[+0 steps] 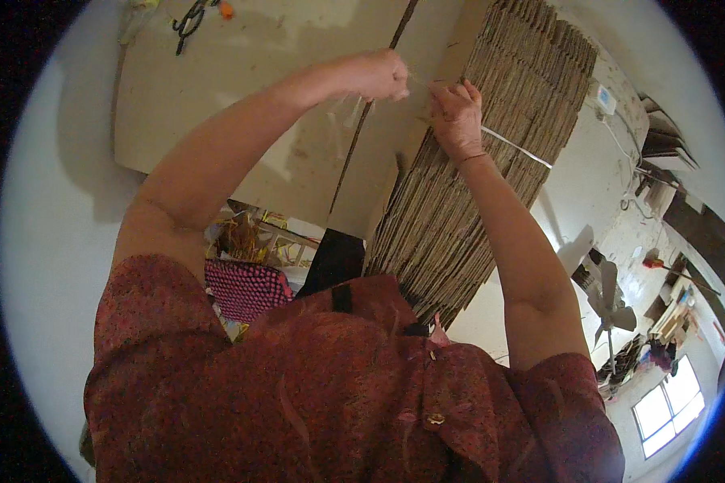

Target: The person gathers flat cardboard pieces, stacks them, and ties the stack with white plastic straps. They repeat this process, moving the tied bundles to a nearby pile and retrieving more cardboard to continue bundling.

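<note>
A tall stack of flat brown cardboard (451, 189) leans at a slant in front of me. A white strap (517, 147) runs across it from beside my right hand to the stack's far right edge. My left hand (381, 76) is closed in a fist just left of the stack, with thin, pale strands of string (354, 109) trailing below it. Over the stack's left edge, my right hand (457, 117) is closed in a pinch, and a faint bit of string shows between the two hands. How the string joins the strap is too fine to make out.
A cream table (217, 105) lies to the left, with black-handled scissors (188, 24) and a small orange object (226, 10) on it. Nearer me are a pink-and-black dotted cloth (248, 291) and a black object (334, 262). At right stands a fan (610, 302).
</note>
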Demonstrator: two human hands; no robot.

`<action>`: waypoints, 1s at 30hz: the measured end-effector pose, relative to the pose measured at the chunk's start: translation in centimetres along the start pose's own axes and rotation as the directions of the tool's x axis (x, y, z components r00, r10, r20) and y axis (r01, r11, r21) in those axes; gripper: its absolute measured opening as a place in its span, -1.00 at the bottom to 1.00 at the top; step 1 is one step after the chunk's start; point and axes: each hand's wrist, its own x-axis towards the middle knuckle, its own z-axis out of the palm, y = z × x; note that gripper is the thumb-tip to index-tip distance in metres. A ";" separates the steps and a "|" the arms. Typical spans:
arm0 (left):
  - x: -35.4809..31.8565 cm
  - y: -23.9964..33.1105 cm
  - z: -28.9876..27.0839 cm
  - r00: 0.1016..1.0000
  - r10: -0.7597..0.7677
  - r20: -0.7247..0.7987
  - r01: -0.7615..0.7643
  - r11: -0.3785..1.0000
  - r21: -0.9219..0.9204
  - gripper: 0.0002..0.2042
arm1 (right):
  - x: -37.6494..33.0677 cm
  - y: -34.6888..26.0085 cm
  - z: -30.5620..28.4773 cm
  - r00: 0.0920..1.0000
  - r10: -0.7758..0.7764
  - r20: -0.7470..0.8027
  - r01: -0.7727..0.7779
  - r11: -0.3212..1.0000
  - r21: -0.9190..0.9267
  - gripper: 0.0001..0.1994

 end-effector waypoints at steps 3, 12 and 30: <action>0.1 2.1 -0.5 0.999 0.024 0.020 -0.022 0.992 -0.121 -0.73 | 0.1 -0.3 -0.3 0.997 -0.064 0.048 0.067 0.995 -0.070 -0.75; -0.5 4.5 -0.4 0.981 -0.055 0.184 0.131 0.893 -0.430 -0.77 | 0.1 0.1 -0.8 0.995 -0.059 0.085 0.061 0.998 -0.010 -0.86; -6.1 -4.4 -8.3 0.988 0.109 -0.107 -0.152 0.795 -0.587 -0.67 | 0.1 0.0 -0.6 1.000 0.023 0.001 -0.023 0.997 0.074 -0.94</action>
